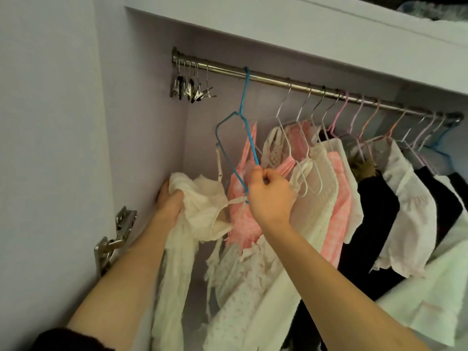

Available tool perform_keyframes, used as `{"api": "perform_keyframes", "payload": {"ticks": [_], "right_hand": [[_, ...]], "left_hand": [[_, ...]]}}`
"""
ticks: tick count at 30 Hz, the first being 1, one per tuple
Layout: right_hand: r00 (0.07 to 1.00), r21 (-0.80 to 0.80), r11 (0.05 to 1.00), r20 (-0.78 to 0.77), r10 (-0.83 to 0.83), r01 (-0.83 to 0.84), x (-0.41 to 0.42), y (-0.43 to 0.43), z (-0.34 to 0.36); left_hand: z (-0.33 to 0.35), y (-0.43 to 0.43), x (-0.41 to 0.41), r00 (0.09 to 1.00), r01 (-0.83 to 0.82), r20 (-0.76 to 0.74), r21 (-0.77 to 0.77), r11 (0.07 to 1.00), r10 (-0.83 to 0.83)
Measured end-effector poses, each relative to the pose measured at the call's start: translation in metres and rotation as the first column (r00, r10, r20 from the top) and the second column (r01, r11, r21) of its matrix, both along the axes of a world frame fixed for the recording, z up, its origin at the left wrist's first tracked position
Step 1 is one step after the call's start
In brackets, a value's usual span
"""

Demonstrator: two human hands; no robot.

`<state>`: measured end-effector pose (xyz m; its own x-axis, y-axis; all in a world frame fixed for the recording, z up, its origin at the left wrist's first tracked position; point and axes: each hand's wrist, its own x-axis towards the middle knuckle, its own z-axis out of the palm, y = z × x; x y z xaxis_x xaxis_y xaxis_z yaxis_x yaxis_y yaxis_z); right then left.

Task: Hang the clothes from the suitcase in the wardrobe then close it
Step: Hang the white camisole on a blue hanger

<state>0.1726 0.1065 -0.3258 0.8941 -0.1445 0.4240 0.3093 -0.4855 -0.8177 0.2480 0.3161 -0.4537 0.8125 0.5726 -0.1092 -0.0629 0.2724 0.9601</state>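
— What are the hands doing?
— The left hand (169, 201) is gripping a bunched cream top (202, 196), fingers curled into the cloth, low beside the wardrobe (141, 122) wall. The right hand (271, 196) is pinching the bottom of a blue hanger (247, 138), fingers curled tight.
— And the top?
— One strap is hanging on the hanger's left shoulder, and another is running to the right hand. The hanger's hook is sitting on the rail (278, 81), with hung clothes (329, 178) crowding to the right.
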Motion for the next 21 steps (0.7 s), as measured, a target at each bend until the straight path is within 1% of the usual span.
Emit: {"api": "perform_keyframes", "payload": {"ticks": [2, 4, 5, 7, 8, 9, 12, 14, 17, 19, 21], "right_hand": [[1.0, 0.015, 1.0, 0.001, 0.014, -0.014, 0.0, 0.001, -0.002], [1.0, 0.022, 1.0, 0.009, 0.022, -0.022, 0.002, 0.001, -0.002], [1.0, 0.027, 0.999, 0.004, 0.023, -0.023, 0.002, 0.0, -0.002], [1.0, 0.045, 0.999, -0.016, 0.023, -0.022, 0.004, -0.001, -0.003], [0.999, 0.05, 0.998, -0.035, 0.025, -0.023, 0.006, -0.003, -0.004], [0.998, 0.046, 0.999, -0.052, 0.031, -0.029, 0.006, -0.004, -0.003], [0.997, -0.003, 0.999, -0.067, 0.047, -0.047, 0.006, -0.005, 0.0], [0.986, -0.065, 0.991, -0.127, 0.105, -0.114, 0.002, -0.007, 0.003], [0.944, -0.153, 0.959, -0.266, 0.193, -0.239, -0.001, -0.013, 0.005], [0.901, -0.167, 0.928, -0.348, 0.259, -0.332, -0.005, -0.019, 0.013], [0.857, -0.238, 0.871, -0.412, 0.311, -0.43, -0.015, -0.029, 0.029]], "left_hand": [[0.015, -0.001, 0.001, 0.999, -0.01, 0.042, 0.005, 1.0, 0.01], [0.027, -0.004, 0.004, 0.998, -0.01, 0.06, 0.068, 0.998, 0.006], [0.028, -0.005, 0.005, 1.0, -0.005, 0.024, 0.137, 0.991, 0.002], [0.019, -0.005, 0.008, 0.994, 0.006, -0.109, 0.286, 0.958, 0.026], [0.012, -0.008, 0.007, 0.987, 0.01, -0.158, 0.324, 0.946, 0.043], [0.007, -0.01, 0.004, 0.978, 0.016, -0.201, 0.325, 0.946, 0.053], [-0.012, -0.018, -0.005, 0.959, 0.05, -0.284, 0.26, 0.964, 0.027], [-0.017, -0.023, -0.012, 0.942, 0.133, -0.334, 0.255, 0.958, -0.042], [0.0, -0.035, -0.027, 0.916, 0.252, -0.38, 0.297, 0.921, -0.127], [0.018, -0.045, -0.04, 0.89, 0.331, -0.425, 0.356, 0.874, -0.164], [0.033, -0.052, -0.053, 0.855, 0.409, -0.481, 0.397, 0.822, -0.193]]}}
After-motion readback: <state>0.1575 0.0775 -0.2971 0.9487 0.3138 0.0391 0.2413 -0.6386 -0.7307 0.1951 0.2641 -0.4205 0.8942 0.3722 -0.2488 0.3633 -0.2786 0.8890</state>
